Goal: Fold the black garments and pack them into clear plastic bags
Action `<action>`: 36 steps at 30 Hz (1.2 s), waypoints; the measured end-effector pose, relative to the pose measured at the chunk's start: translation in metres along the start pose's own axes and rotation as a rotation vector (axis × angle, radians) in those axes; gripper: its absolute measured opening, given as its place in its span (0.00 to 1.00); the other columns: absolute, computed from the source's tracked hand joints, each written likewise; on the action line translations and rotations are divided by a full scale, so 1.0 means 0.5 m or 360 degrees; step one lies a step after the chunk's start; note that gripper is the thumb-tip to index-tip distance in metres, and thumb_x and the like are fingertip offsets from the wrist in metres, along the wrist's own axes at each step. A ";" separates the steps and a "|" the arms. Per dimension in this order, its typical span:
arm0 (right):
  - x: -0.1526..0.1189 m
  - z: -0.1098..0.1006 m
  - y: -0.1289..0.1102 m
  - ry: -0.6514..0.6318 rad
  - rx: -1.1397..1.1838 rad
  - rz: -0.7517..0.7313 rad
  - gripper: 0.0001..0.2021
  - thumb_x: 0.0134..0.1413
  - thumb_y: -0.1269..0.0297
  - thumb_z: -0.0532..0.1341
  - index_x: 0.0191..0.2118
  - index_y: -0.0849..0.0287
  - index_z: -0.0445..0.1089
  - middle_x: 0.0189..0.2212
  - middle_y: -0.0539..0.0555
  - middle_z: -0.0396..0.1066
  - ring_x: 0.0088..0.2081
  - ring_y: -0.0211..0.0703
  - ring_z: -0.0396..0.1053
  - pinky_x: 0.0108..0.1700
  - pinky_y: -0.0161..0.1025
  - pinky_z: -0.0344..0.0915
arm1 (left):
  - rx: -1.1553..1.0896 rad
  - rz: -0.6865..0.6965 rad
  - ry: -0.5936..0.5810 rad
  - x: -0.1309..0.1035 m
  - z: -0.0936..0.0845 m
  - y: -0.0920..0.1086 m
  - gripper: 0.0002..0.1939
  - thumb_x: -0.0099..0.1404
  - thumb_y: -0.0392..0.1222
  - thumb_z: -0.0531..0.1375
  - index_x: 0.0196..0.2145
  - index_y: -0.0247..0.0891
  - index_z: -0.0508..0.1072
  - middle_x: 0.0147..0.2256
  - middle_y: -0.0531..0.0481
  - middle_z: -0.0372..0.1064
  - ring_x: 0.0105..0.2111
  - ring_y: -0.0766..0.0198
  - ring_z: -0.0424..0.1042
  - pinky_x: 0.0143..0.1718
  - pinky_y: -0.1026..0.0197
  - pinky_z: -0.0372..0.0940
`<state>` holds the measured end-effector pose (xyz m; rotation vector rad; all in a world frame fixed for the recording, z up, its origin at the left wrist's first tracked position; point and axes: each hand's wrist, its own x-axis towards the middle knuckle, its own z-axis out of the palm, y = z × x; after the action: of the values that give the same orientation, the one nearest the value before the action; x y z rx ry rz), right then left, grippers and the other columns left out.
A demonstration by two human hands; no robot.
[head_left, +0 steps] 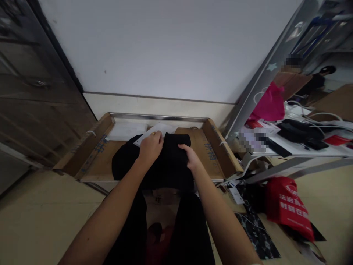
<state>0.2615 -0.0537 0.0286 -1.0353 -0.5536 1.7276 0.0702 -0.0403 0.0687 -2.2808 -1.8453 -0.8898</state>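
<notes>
A folded piece of black cloth lies across the front of a cardboard-lined table, its near part hanging over the edge toward my knees. My left hand, with a ring on one finger, is closed at the cloth's upper middle; its curled fingertips are pinched at the fabric. My right hand grips the right side of the cloth, thumb on top and the other fingers hidden beneath. Partly under my left hand is a white sheet, one corner of which rests over the black cloth.
Raised cardboard walls bound the table left and right. A white flat stack lies at the back left. To the right stands a cluttered white desk; a red bag is on the floor below. Another person is farther back.
</notes>
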 end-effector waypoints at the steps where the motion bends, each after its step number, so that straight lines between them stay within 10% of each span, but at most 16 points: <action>1: 0.002 0.001 0.005 0.0018 -0.0041 -0.0050 0.10 0.46 0.69 0.66 0.38 0.60 0.75 0.29 0.53 0.80 0.28 0.45 0.77 0.30 0.37 0.75 | -0.0035 -0.0037 0.0024 0.000 0.001 -0.003 0.07 0.70 0.39 0.55 0.40 0.41 0.73 0.33 0.46 0.74 0.36 0.55 0.74 0.37 0.57 0.61; 18: 0.030 0.004 0.023 0.0280 -0.0022 -0.0547 0.11 0.41 0.74 0.70 0.34 0.57 0.74 0.25 0.48 0.79 0.25 0.41 0.76 0.29 0.33 0.73 | -0.0711 -0.0119 0.0076 -0.038 0.028 0.046 0.03 0.61 0.37 0.63 0.29 0.43 0.75 0.29 0.50 0.73 0.40 0.55 0.71 0.49 0.50 0.62; 27: -0.005 -0.013 -0.025 -0.0311 0.0378 0.0187 0.14 0.60 0.56 0.61 0.43 0.62 0.75 0.31 0.58 0.81 0.37 0.52 0.81 0.40 0.46 0.78 | -0.1027 -0.0380 0.0174 -0.035 0.036 0.051 0.06 0.57 0.40 0.67 0.24 0.42 0.75 0.42 0.50 0.74 0.51 0.55 0.68 0.58 0.48 0.60; 36: 0.011 -0.003 -0.010 -0.0224 0.0327 0.0170 0.08 0.54 0.75 0.60 0.39 0.63 0.75 0.25 0.54 0.79 0.30 0.48 0.80 0.38 0.41 0.78 | -0.1103 -0.0232 0.0092 -0.020 0.051 0.072 0.07 0.57 0.39 0.67 0.23 0.43 0.74 0.42 0.50 0.76 0.52 0.54 0.69 0.58 0.47 0.62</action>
<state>0.2648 -0.0467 0.0292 -0.8149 -0.4041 1.9180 0.1121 -0.0488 0.0534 -2.4220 -1.9026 -1.8371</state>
